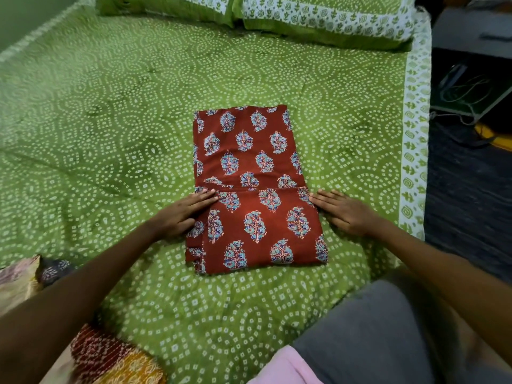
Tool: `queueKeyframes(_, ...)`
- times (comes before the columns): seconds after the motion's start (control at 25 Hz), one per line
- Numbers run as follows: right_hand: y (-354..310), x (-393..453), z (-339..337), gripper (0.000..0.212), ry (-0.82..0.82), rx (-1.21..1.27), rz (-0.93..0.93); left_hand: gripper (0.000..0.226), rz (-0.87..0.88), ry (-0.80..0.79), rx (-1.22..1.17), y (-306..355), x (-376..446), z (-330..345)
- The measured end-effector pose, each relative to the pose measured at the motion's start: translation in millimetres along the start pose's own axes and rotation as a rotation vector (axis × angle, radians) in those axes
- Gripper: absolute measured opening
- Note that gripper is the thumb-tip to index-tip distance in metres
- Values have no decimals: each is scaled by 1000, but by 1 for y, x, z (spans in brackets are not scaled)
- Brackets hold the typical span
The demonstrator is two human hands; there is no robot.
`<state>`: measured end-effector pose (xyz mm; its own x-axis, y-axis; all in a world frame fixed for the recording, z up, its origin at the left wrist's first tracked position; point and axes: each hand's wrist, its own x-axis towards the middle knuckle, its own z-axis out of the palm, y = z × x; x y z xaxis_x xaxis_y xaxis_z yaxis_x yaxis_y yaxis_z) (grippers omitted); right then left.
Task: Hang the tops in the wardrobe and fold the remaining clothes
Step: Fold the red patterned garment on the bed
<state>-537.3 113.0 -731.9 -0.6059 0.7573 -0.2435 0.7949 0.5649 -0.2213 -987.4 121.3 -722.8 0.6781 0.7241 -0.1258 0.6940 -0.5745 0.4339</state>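
A dark red garment (255, 173) with blue leaf prints lies on the green bedspread (110, 120), partly folded, its near part doubled over the far part. My left hand (185, 211) lies flat with straight fingers on the garment's left edge at the fold line. My right hand (343, 210) lies flat on the bed, its fingertips touching the garment's right edge at the same fold line. Neither hand grips the cloth.
Two green and white pillows (318, 18) lie at the head of the bed. Patterned clothes (116, 358) and a pale piece (16, 278) sit at the near left. A pink cloth (288, 367) lies near my grey-clad knee (368, 328). The bed's right edge (415, 134) drops to a dark floor with cables.
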Motion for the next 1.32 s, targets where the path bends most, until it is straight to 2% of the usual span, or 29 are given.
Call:
queueKeyframes(0.16,-1,-5,6,89,50,-174,-55,72,-11,133,-11,-13,-22,6)
queueKeyframes(0.28,2,-4,9,91,46,-184,-63,82,50,126,17,-13,-24,7)
queueKeyframes(0.44,-4,3,1,89,102,-224,-137,96,113,85,199,-12,-17,2)
queueKeyframes(0.56,-9,17,2,81,149,-279,-294,83,164,114,325,-8,-1,5)
queueKeyframes(0.68,-9,25,5,75,159,-356,-442,63,275,36,343,-4,15,11)
queueKeyframes(0.76,-8,28,6,71,181,-389,-506,54,318,39,329,-3,20,17)
queueKeyframes(0.8,-9,31,8,65,222,-387,-532,48,284,74,273,0,22,21)
queueKeyframes(0.88,-17,36,8,45,363,-289,-525,43,86,175,-30,15,24,16)
queueKeyframes(0.96,-34,44,0,29,480,59,-322,30,-131,259,-506,34,27,1)
queueKeyframes(1.04,-50,58,-19,18,442,685,98,37,-279,365,-838,36,38,-10)
queueKeyframes(1.12,-51,75,-32,9,431,1309,509,34,-509,447,-1041,33,54,-18)
queueKeyframes(1.2,-48,86,-37,23,512,1531,757,18,-761,494,-1101,28,71,-25)
queueKeyframes(1.24,-49,88,-39,31,531,1543,804,27,-857,505,-1123,31,75,-29)
queueKeyframes(1.32,-56,85,-36,38,564,1490,802,42,-907,569,-1207,37,78,-27)
